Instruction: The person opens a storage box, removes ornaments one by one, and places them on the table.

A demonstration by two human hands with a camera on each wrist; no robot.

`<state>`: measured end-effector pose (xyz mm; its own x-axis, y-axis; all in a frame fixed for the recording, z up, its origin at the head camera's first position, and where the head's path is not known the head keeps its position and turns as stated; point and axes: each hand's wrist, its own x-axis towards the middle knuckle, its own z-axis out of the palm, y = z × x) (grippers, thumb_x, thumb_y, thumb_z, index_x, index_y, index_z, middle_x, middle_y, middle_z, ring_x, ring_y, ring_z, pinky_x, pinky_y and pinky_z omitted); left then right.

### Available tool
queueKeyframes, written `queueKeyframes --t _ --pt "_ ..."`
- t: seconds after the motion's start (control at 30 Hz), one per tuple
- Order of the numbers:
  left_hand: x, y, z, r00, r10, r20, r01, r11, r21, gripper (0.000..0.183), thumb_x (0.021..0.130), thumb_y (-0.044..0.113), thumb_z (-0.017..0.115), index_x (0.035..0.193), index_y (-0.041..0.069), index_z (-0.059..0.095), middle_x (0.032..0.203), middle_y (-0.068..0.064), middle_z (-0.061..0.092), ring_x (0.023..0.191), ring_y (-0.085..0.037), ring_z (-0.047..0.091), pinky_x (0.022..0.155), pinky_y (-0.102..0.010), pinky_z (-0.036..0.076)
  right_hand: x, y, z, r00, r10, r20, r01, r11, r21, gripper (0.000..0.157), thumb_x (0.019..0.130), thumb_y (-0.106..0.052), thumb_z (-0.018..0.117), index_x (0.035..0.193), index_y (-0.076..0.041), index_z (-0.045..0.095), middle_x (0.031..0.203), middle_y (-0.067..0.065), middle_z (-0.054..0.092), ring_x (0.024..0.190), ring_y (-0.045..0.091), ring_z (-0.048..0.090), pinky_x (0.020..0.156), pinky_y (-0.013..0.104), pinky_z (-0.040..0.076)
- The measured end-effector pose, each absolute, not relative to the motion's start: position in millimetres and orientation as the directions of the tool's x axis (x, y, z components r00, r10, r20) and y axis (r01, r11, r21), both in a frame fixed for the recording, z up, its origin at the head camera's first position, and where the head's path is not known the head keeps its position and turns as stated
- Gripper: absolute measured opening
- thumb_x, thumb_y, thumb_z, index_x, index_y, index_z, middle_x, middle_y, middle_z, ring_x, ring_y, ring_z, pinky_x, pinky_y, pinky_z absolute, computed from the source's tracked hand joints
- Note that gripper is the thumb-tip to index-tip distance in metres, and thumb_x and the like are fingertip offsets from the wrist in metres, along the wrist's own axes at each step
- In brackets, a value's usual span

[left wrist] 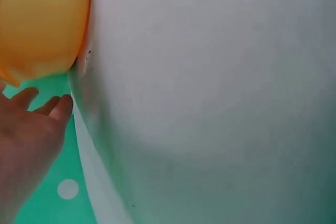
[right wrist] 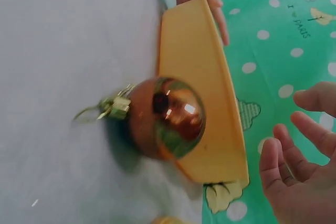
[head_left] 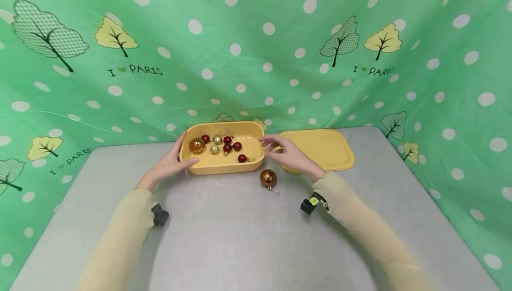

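Note:
A yellow box (head_left: 224,169) holds several small dark red and gold Christmas baubles (head_left: 227,149) and one larger copper bauble (head_left: 197,145). At its left end, my left hand (head_left: 170,164) rests with straight fingers along the side and the thumb at the front rim. In the left wrist view, that hand's fingers (left wrist: 62,109) appear close to the box wall. Beside the right rim, my right hand (head_left: 290,153) has loosely bent, spread fingers with nothing between them. Another copper bauble (head_left: 268,178) with a gold cap lies on the table below the right hand.
A flat yellow lid (head_left: 326,149) lies on the grey table (head_left: 256,237) to the right of the box, partly behind the right hand. A green dotted cloth (head_left: 256,60) hangs behind the table and along its sides.

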<state>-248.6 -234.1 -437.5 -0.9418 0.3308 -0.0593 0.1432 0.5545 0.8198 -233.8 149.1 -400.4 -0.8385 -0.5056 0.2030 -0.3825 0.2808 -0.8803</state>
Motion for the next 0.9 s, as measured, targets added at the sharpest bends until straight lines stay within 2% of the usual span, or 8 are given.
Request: queueKeyframes --t 0.13,0.23,0.43,0.6,0.77,0.9 --pt "-250 -234 -442 -0.938 0.337 -0.078 0.129 0.550 0.825 0.108 0.087 0.033 0.071 0.154 0.023 -0.013 0.158 -0.022 -0.004 0.139 -0.051 0.010 0.108 -0.065 0.013 -238 136 -398 -0.821 -0.532 0.205 -0.383 0.249 -0.889 0.039 0.091 0.002 0.059 0.130 0.004 0.054 0.118 0.021 0.057 0.102 0.032 0.055 0.091 0.042 0.046" --pt "-250 -234 -445 -0.938 0.340 -0.070 0.125 0.520 0.845 0.108 0.087 0.029 0.072 0.154 0.024 -0.013 0.159 -0.021 -0.005 0.140 -0.049 0.008 0.110 -0.063 0.011 -241 127 -395 -0.812 -0.553 0.185 -0.372 0.246 -0.895 0.039 0.091 0.001 0.059 0.130 0.004 0.053 0.119 0.017 0.058 0.106 0.035 0.056 0.093 0.042 0.047" --pt "-252 -234 -445 -0.938 0.342 -0.054 0.121 0.470 0.875 0.108 0.087 0.023 0.073 0.155 0.024 -0.011 0.159 -0.020 -0.006 0.141 -0.047 0.005 0.111 -0.062 0.008 -251 112 -389 -0.788 -0.601 0.135 -0.377 0.296 -0.878 0.037 0.092 -0.002 0.060 0.129 0.003 0.054 0.122 0.015 0.058 0.109 0.032 0.056 0.093 0.041 0.048" --pt "-251 -233 -445 -0.942 0.331 -0.058 0.102 0.448 0.888 0.107 0.087 0.023 0.072 0.155 0.023 -0.009 0.159 -0.019 -0.006 0.142 -0.044 0.004 0.112 -0.060 0.006 -261 104 -384 -0.749 -0.659 0.067 -0.390 0.357 -0.849 0.034 0.092 -0.007 0.061 0.125 0.002 0.058 0.122 0.014 0.059 0.110 0.032 0.057 0.091 0.035 0.049" --pt "-252 -234 -448 -0.943 0.327 -0.054 0.097 0.430 0.898 0.106 0.087 0.022 0.072 0.155 0.022 -0.009 0.159 -0.019 -0.006 0.142 -0.043 0.005 0.113 -0.056 0.007 -270 96 -387 -0.709 -0.705 -0.001 -0.384 0.387 -0.839 0.034 0.091 -0.001 0.059 0.124 0.007 0.056 0.125 0.021 0.057 0.114 0.037 0.055 0.091 0.031 0.049" --pt "-253 -234 -448 -0.942 0.331 -0.047 0.101 0.417 0.903 0.106 0.087 0.021 0.072 0.155 0.022 -0.009 0.159 -0.020 -0.006 0.142 -0.044 0.006 0.114 -0.055 0.008 -275 88 -390 -0.698 -0.715 -0.044 -0.375 0.417 -0.828 0.035 0.091 0.000 0.060 0.124 0.010 0.057 0.126 0.024 0.056 0.112 0.035 0.057 0.091 0.028 0.050"
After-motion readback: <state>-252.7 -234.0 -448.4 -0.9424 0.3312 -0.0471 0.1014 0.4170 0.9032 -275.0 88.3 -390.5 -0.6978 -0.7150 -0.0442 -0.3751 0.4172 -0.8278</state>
